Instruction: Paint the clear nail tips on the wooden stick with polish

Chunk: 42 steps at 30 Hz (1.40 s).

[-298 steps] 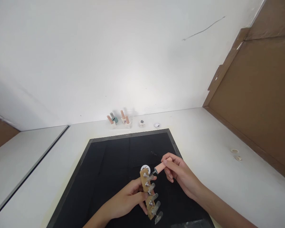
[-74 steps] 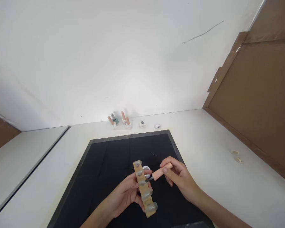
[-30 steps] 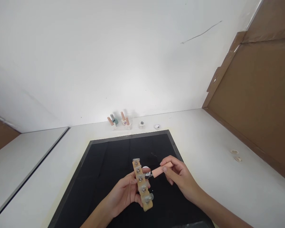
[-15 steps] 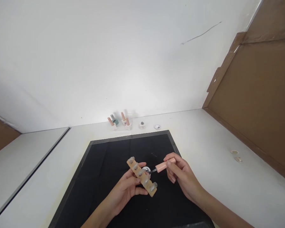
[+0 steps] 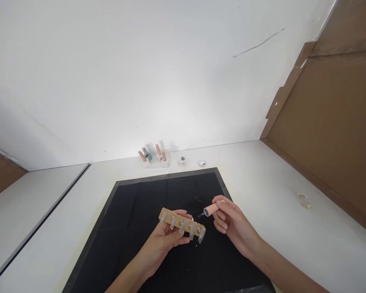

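Observation:
My left hand [image 5: 161, 242] grips a wooden strip [image 5: 180, 221] that carries several clear false nail tips. The strip lies nearly level, its tips pointing down toward me. My right hand [image 5: 228, 219] pinches a peach nail polish brush cap [image 5: 211, 209], its dark brush pointing left toward the strip's right end. Both hands hover over a black mat [image 5: 146, 203]. A small white polish bottle sits behind the strip, mostly hidden.
At the back edge of the white table [image 5: 274, 203] stand several nail polish bottles [image 5: 154, 154], plus two small jars [image 5: 192, 161]. Two small round discs [image 5: 303, 199] lie at the right. A brown cardboard panel [image 5: 332, 122] rises along the right side.
My left hand has turned the strip from almost upright to nearly level, nail tips now facing down. My right hand drew the brush up and a little right, away from the strip.

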{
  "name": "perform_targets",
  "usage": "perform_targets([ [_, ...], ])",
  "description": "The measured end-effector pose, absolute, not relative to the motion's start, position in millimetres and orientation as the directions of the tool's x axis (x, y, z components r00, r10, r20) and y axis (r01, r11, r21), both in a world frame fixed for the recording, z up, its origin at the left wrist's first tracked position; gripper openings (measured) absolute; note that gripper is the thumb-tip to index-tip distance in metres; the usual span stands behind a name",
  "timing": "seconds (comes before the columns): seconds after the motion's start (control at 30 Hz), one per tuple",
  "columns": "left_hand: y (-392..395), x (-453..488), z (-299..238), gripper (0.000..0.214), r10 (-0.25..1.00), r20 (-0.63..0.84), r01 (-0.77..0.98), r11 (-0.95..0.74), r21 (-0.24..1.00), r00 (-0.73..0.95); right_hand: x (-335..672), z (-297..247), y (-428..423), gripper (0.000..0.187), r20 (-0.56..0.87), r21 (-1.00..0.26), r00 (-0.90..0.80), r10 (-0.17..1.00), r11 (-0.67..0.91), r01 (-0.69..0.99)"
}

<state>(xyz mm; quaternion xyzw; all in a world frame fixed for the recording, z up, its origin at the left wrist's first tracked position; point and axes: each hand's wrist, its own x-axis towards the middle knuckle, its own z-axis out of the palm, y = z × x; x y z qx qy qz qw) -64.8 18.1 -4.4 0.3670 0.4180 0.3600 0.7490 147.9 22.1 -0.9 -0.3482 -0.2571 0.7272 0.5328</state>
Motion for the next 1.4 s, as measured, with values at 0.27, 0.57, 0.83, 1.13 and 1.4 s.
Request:
perform_targets([
  [0.27,18.4,-63.7,-6.3,0.034,0.855,-0.373,-0.247,0.473,0.846,0.360,149.4,-0.4,23.0,0.017,-0.256,-0.687,-0.241,0.936,-0.352,-0.636],
  [0.57,17.2,-64.6,-6.2,0.032,0.856,-0.364,-0.214,0.458,0.863,0.366,148.2,2.8,23.2,0.019,-0.276,-0.668,-0.251,0.928,-0.374,-0.643],
  [0.83,18.9,-63.2,-6.7,0.035,0.842,-0.400,-0.200,0.489,0.849,0.363,148.6,1.9,23.3,0.018,-0.279,-0.668,-0.260,0.924,-0.381,-0.639],
  [1.13,18.9,-63.2,-7.6,0.037,0.839,-0.398,-0.218,0.495,0.841,0.370,149.2,0.9,23.5,0.016,-0.275,-0.659,-0.267,0.924,-0.383,-0.647],
  [1.4,17.9,-62.1,-8.9,0.035,0.848,-0.381,-0.247,0.484,0.839,0.367,150.4,-1.9,23.8,0.016,-0.271,-0.655,-0.278,0.921,-0.388,-0.648],
])
